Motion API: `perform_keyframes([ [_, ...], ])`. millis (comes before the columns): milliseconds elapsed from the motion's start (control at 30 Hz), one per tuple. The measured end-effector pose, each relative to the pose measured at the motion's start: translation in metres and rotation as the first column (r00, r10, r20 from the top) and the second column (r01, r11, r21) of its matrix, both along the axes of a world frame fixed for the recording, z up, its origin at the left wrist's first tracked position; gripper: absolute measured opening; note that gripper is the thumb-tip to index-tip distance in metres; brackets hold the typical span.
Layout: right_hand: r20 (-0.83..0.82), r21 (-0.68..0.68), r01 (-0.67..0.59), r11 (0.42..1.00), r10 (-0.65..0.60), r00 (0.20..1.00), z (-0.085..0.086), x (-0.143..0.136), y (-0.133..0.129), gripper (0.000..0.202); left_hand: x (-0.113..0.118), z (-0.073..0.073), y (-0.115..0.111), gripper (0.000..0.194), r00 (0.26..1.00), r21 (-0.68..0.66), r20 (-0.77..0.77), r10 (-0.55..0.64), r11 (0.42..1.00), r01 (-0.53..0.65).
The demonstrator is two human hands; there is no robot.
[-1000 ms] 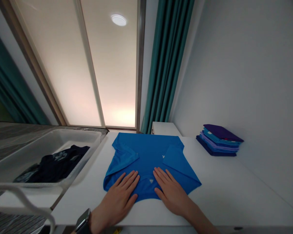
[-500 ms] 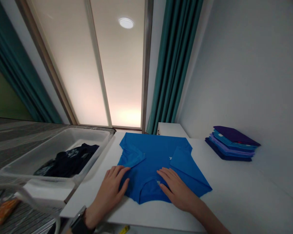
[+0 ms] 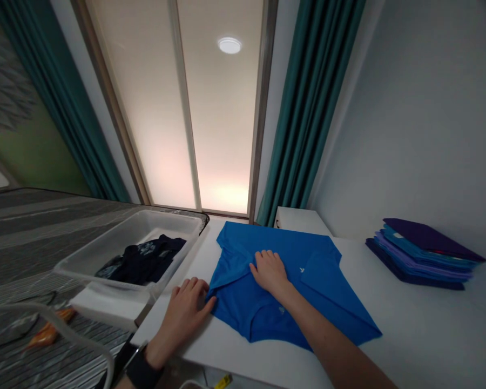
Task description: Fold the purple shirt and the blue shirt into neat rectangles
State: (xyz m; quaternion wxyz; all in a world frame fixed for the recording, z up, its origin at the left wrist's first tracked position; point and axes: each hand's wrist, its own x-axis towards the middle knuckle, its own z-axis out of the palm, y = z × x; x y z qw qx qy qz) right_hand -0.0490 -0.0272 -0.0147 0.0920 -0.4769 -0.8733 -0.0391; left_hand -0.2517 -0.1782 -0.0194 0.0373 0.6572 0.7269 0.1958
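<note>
A blue T-shirt [image 3: 283, 243] lies on the white table with its neckline facing me and its sides folded inward. A small white logo shows on its front. My right hand [image 3: 269, 273] rests open on the shirt near the left fold, fingers extended and thumb apart. At the shirt's left edge is my left hand [image 3: 188, 305], its fingertips and thumb touching the fabric with a gap between them. A dark watch [image 3: 143, 367] is on my left wrist.
A translucent plastic bin [image 3: 81, 262] with dark clothes [image 3: 149, 259] inside stands at the left. On the right, a stack of folded clothes [image 3: 425, 256] sits on the white table [image 3: 340, 362] near the wall. A small white cabinet [image 3: 302, 220] stands behind the table.
My right hand has moved up and left across the shirt, from near the collar to the left fold. My left hand stays at the left edge. The view has shifted left.
</note>
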Motion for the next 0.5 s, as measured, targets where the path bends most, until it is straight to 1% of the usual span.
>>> perform_keyframes([
  [133,-0.056,-0.055,-0.033,0.998,0.030,0.998,0.002,-0.014,0.001,0.014,0.006,0.004,0.002,0.011,0.999,-0.051,0.014,-0.029,0.998,0.030],
  [200,-0.148,-0.122,-0.048,0.991,0.029,0.989,0.005,-0.017,0.005,0.012,0.007,0.004,0.002,0.007,1.000,-0.068,0.013,-0.023,0.997,0.024],
  [267,-0.274,-0.192,-0.069,0.979,0.014,0.962,0.010,-0.019,0.010,0.011,0.008,0.004,0.002,0.007,1.000,-0.075,0.016,-0.014,0.997,0.016],
  [333,-0.393,-0.226,-0.095,0.970,-0.001,0.919,0.013,-0.020,0.014,0.015,0.008,0.003,0.002,0.013,1.000,-0.070,0.017,-0.020,0.997,0.021],
  [400,-0.459,-0.234,-0.100,0.967,-0.019,0.888,0.016,-0.019,0.017,0.023,0.008,0.002,0.001,0.018,1.000,-0.063,0.002,-0.028,0.998,0.028],
  [500,-0.445,-0.239,-0.075,0.968,-0.041,0.895,0.015,-0.014,0.017,0.034,0.008,0.002,-0.001,0.020,0.998,-0.063,-0.034,-0.047,0.997,0.044],
])
